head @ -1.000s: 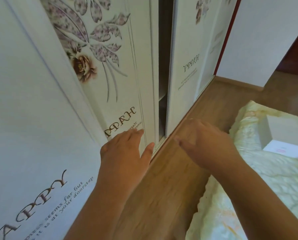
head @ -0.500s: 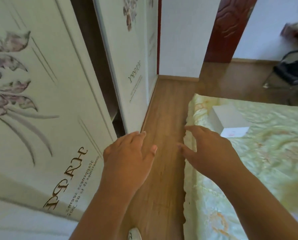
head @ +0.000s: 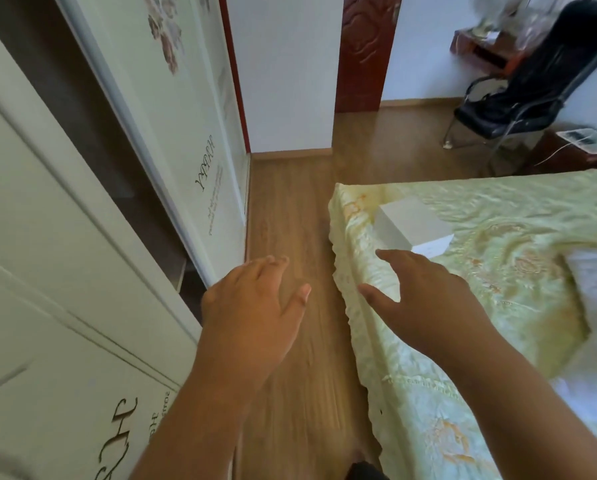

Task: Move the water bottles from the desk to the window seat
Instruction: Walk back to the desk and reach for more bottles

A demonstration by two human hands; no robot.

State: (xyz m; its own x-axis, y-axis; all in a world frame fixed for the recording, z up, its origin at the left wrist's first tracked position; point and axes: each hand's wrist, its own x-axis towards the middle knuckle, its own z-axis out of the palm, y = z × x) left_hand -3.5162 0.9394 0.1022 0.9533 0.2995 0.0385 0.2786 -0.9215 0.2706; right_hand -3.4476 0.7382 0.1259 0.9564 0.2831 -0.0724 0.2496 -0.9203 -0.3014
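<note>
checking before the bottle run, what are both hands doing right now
Left hand: open, fingers spread, holding nothing.
Right hand: open, fingers spread, holding nothing.

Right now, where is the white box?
In the head view the white box lies on the bed, near its corner, right of centre, just beyond the right hand.

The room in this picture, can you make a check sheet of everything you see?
Surface: wooden floor between wardrobe and bed.
Job's things: nothing seen; no water bottles, desk not clearly in view.
Clutter: white box on the bed's green cover.
Grips: left hand and right hand both open, holding nothing, held out over floor and bed edge.
Cables: thin white cord near the far right, blurred.
Surroundings: black chair, red-brown door, white walls.
</note>
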